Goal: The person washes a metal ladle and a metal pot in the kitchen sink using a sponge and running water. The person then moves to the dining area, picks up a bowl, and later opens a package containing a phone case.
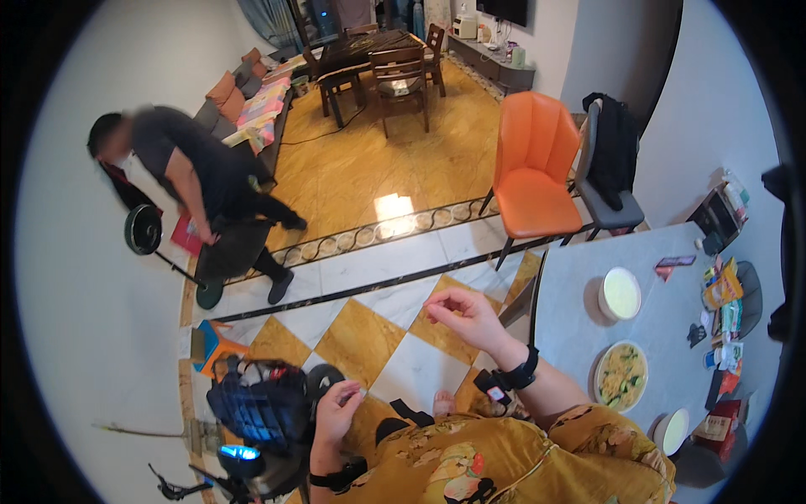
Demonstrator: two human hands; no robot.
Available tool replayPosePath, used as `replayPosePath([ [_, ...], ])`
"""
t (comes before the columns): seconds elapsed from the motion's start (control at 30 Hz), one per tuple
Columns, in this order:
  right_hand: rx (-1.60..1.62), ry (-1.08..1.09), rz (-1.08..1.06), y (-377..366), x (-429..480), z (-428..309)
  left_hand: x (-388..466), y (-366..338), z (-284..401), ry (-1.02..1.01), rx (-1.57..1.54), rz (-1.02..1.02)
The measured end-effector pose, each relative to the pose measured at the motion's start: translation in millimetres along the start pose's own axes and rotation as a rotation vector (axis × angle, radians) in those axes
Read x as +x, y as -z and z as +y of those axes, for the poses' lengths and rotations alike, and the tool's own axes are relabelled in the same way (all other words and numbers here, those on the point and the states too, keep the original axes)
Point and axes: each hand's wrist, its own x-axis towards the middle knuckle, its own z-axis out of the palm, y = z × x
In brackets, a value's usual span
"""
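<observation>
My right hand (463, 315) is raised in front of me over the tiled floor, fingers curled with gaps between them, holding nothing that I can see. Lower and to the left, my left hand (340, 406) also looks bare, its fingers loosely bent. Black straps go round both wrists. On the grey table (567, 271) to my right stand a bowl with pale contents (620, 293), a plate of food with green pieces (621, 377) and another pale bowl (671, 431). Neither hand touches them.
A person (189, 157) leans over a dark chair (236, 249) at the left, near a green round-based stand (208, 295). A dark backpack (261, 397) lies left of my left hand. An orange chair (538, 195) and a grey chair (614, 211) stand beyond the table.
</observation>
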Motion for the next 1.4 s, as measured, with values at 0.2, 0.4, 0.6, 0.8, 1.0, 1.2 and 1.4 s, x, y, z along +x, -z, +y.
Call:
replayPosePath([
  [0.2,-0.181,0.030,0.057,56,87,28,143,1,29,0.148,0.037,-0.013],
  [0.4,-0.236,-0.022,0.242,132,188,62,336,32,33,0.132,0.104,-0.098],
  [0.6,-0.047,-0.024,0.431,176,325,54,545,2,137,0.078,0.154,-0.237],
  [0.8,-0.341,-0.053,0.518,240,428,67,737,-69,176,-0.041,0.324,-0.455],
  [1.0,-0.005,-0.080,0.750,359,497,97,883,-159,191,0.021,0.305,-0.557],
  [1.2,0.151,0.019,0.732,502,685,69,1030,-208,240,0.071,0.425,-0.429],
  [1.4,0.552,0.071,0.797,605,872,55,1153,-275,260,0.154,0.386,-0.345],
])
